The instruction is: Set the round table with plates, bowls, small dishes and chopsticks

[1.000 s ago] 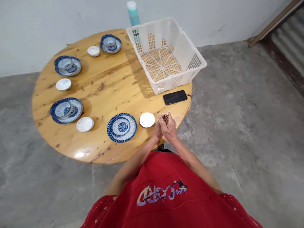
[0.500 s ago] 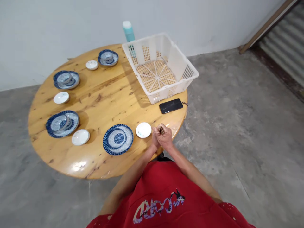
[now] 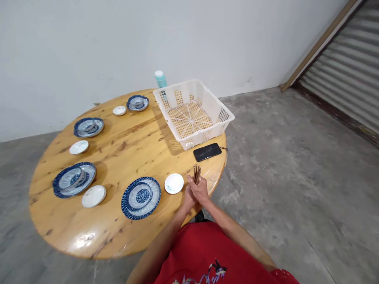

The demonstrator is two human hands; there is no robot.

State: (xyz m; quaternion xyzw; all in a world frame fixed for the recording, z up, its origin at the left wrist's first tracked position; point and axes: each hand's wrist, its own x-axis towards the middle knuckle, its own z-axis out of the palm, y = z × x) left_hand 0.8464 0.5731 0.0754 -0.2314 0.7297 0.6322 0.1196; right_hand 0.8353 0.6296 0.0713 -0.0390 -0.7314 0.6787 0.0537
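A small bundle of brown chopsticks [image 3: 197,172] pokes up between my two hands near the table's right front edge. My right hand [image 3: 201,190] is closed round the bundle. Pressed against it from the left, my left hand [image 3: 190,192] is also closed on the chopsticks, its fingers partly hidden. Just left of my hands lies a small white dish [image 3: 174,184], apart from them. Beyond that dish is a blue-patterned plate [image 3: 126,202] with a matching bowl [image 3: 140,196] on it. The chopsticks' lower ends are hidden.
A white plastic basket [image 3: 207,134] stands at the table's [image 3: 124,157] back right, beside a teal bottle [image 3: 160,80]. A black phone [image 3: 207,152] lies between basket and hands. Several more plates with bowls and small white dishes line the left and far edges.
The chopsticks now stand up out of my hands, where before only their ends showed in my grip. My view has tilted up, so the table sits lower.
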